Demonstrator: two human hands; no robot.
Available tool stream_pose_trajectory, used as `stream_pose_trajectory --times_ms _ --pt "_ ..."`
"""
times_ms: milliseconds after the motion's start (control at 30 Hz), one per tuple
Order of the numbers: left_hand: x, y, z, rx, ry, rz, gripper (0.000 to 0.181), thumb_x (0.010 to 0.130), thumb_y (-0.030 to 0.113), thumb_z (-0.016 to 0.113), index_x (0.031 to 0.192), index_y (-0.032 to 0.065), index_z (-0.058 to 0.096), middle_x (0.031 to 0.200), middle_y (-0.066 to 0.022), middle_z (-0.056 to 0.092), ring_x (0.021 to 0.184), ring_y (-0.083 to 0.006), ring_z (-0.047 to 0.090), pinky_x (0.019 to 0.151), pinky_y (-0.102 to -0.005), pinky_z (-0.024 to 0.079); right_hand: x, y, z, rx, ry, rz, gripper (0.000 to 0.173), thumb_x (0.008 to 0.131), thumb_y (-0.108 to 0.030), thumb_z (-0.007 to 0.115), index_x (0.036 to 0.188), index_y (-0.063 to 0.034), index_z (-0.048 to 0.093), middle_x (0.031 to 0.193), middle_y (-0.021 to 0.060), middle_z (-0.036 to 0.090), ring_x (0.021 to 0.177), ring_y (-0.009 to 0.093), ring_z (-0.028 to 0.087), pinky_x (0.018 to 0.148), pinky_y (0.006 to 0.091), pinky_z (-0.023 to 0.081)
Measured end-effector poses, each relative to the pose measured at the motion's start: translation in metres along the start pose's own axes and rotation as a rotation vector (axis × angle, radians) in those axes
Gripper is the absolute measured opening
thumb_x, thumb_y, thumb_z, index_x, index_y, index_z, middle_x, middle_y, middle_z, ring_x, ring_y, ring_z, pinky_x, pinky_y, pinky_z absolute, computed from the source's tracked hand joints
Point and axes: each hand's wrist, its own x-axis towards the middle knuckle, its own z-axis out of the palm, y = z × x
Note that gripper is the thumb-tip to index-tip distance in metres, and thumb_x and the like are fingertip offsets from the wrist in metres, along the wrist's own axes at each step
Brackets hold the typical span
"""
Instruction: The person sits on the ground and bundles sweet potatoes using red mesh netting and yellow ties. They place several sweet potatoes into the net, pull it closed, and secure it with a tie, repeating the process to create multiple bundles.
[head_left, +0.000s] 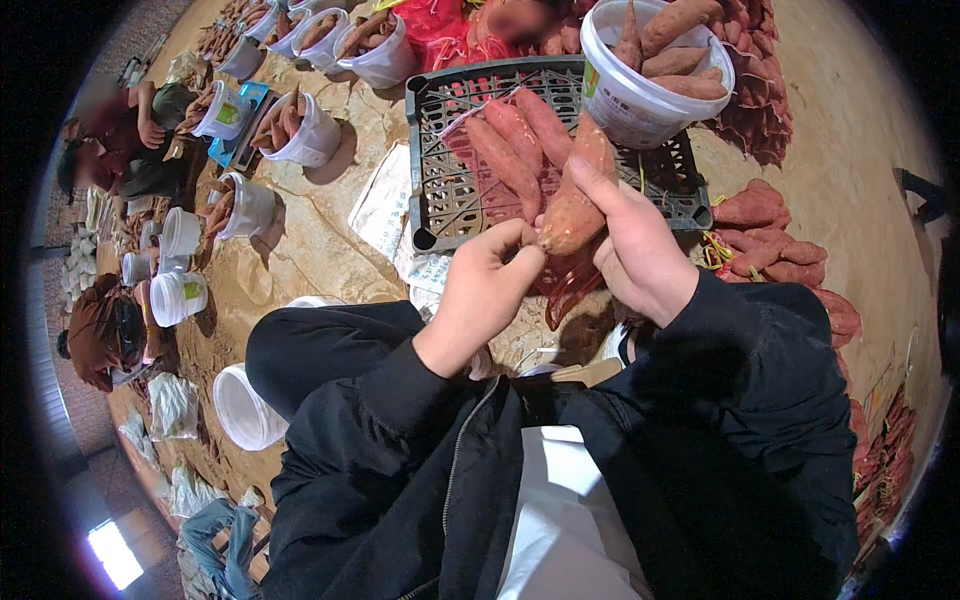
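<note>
A large sweet potato (576, 202) is gripped in my right hand (637, 232), its lower tip pointing towards me. My left hand (487, 277) pinches at that tip with thumb and forefinger. Beneath them a red mesh bag (499, 199) lies across a black plastic crate (442, 169). Several sweet potatoes (504, 161) rest side by side on or in the mesh; which of the two I cannot tell. At the crate's far right stands a white plastic bucket (634, 124) heaped with sweet potatoes.
Filled red mesh bags (757, 232) lie to the right, and more are stacked beyond the crate. White buckets of sweet potatoes (296, 139) stand at the left, near a scale (251, 124). A white bucket (247, 409) lies by my left knee. Other people sit at the far left.
</note>
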Motion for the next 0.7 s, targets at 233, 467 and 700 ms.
stream_pose_trajectory --times_ms 233,467,700 --pt "-0.006 0.005 -0.031 1.024 -0.212 0.029 0.019 0.087 0.016 0.073 0.094 -0.0014 0.076 0.087 -0.0216 0.074 0.085 -0.0410 0.073 0.081 -0.0481 0.058 -0.002 -0.030 -0.005 0.073 0.000 0.085 0.040 0.105 -0.028 0.066 0.132 -0.0007 0.055 0.113 0.0145 0.069 0.100 0.028 0.073 0.095 0.0445 0.061" --pt "0.003 0.039 -0.031 0.682 -0.142 -0.114 0.043 0.101 0.014 0.067 0.143 0.0039 0.063 0.137 -0.0257 0.067 0.124 -0.0325 0.069 0.103 -0.0347 0.054 -0.006 -0.018 -0.007 -0.011 -0.046 -0.028 0.039 0.099 -0.010 0.067 0.135 -0.0016 0.056 0.123 0.0119 0.069 0.116 0.024 0.069 0.103 0.0422 0.057" --pt "0.003 0.018 -0.009 -0.415 -0.243 -0.063 0.054 0.111 0.031 0.062 0.151 -0.0024 0.047 0.123 -0.0106 0.067 0.115 -0.0186 0.067 0.099 -0.0308 0.054 -0.009 -0.012 0.000 0.065 -0.371 -0.055 0.063 0.098 -0.003 0.065 0.156 0.0020 0.041 0.155 0.0158 0.053 0.137 0.026 0.056 0.117 0.0417 0.045"
